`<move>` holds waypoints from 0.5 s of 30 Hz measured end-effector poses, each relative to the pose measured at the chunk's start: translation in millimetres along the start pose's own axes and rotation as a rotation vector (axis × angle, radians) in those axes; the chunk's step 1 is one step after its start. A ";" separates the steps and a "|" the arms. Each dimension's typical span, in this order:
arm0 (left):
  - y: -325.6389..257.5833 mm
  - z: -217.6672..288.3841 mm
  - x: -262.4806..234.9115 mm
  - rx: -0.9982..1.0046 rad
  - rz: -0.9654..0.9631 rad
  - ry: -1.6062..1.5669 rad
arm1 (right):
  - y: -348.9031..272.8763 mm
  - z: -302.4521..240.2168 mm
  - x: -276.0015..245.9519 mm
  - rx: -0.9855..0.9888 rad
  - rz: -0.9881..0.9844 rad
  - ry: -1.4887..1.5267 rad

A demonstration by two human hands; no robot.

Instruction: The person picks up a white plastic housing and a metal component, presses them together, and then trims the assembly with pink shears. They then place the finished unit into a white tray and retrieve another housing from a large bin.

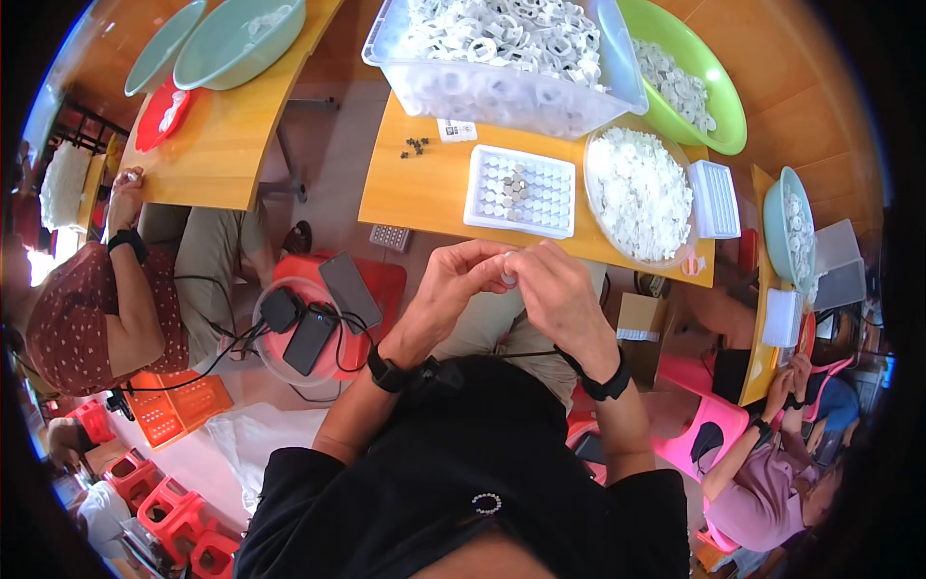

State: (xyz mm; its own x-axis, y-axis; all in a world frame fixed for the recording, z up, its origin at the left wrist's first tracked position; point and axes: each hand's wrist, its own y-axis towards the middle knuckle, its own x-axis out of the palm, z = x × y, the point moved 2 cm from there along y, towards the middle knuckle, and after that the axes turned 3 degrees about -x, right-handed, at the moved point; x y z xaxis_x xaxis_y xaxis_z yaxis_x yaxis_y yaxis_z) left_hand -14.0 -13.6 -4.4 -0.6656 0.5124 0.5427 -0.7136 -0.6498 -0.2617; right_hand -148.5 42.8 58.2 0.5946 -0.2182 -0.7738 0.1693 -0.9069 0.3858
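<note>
My left hand [455,282] and my right hand [561,291] meet above my lap, just off the table's near edge. Their fingertips pinch one small white round plastic piece [508,269] between them, mostly covered by the fingers. Beyond them on the table lies a white tray [473,214] with rows of round white pieces, several of which show grey, metal-looking tops. Right of the tray, a clear round bowl [600,228] is heaped with small white plastic parts. A few tiny black parts [415,147] lie loose to the tray's left.
Behind the tray stands a clear bin [502,96] of white ring-shaped parts, beside a green basin [728,96]. White stacked trays [714,200] sit at the right. Phones and cables rest on a red stool [386,280] at my left. Co-workers sit at tables on both sides.
</note>
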 end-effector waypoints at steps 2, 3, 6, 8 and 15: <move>0.1 2.6 0.3 -0.016 -0.018 0.033 | 1.8 1.9 -0.8 0.008 -0.028 0.049; -0.7 1.8 0.7 -0.019 -0.017 0.032 | 0.3 2.7 -0.8 0.011 -0.030 0.051; -1.5 1.1 1.4 -0.001 -0.036 0.023 | -4.8 10.3 -0.1 0.331 0.004 0.357; 1.0 1.8 0.3 0.003 -0.035 0.004 | -6.1 13.5 0.6 0.362 0.075 0.439; 0.2 -4.5 -7.9 -0.001 0.031 -0.260 | -2.1 5.0 6.6 0.152 0.197 0.261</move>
State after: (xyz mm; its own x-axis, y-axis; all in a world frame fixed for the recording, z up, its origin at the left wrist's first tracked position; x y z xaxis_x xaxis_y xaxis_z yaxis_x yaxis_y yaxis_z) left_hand -9.8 -15.2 -12.3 -0.6086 0.3307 0.7213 -0.6942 -0.6622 -0.2821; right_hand -149.0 41.5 49.8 0.7883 -0.3127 -0.5299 -0.0762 -0.9042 0.4203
